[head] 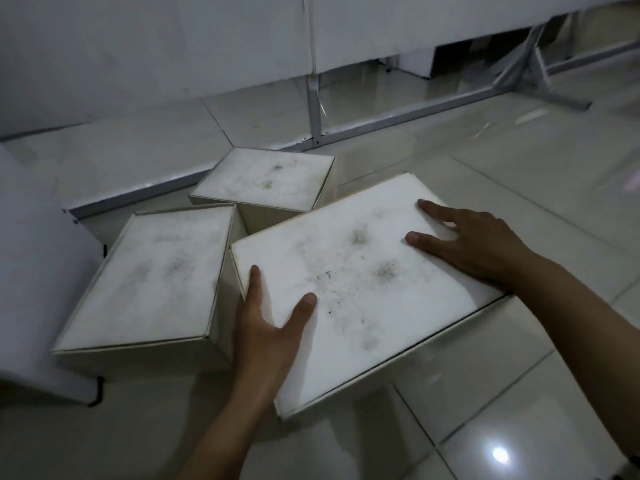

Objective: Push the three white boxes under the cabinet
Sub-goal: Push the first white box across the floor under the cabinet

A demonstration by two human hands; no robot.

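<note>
white cardboard, dusty on top: three boxes on the tiled floor [519,209]; the nearest box [360,278] sits between both hands, its long axis running from near-left to far-right, skewed to the cabinet's lower edge [138,194]; left hand [266,337] is on the box's left edge, thumb lying flat on the lid and fingers down the side, a loose clasp rather than a pinch; right hand [474,244] rests on the far-right part of the lid, fingers straight and spread, gripping nothing; the gap under the cabinet lies ahead and to the left of the hands, so the push likely runs forward-left; in that line stand the left box [156,282], just beside the held one and nearest the cabinet's front, and the far box [266,181], whose near corner looks touching or almost touching the held box, cannot tell which; left hand is nearer the gap, right hand is better placed to drive the far end round; hidden: how deep the space under the cabinet goes, the left hand's fingertips behind the box wall, whether the box's near corner is lifted off the floor; a white panel [38,271] at the left edge is cut off; a metal frame [398,114] stands well beyond.
</note>
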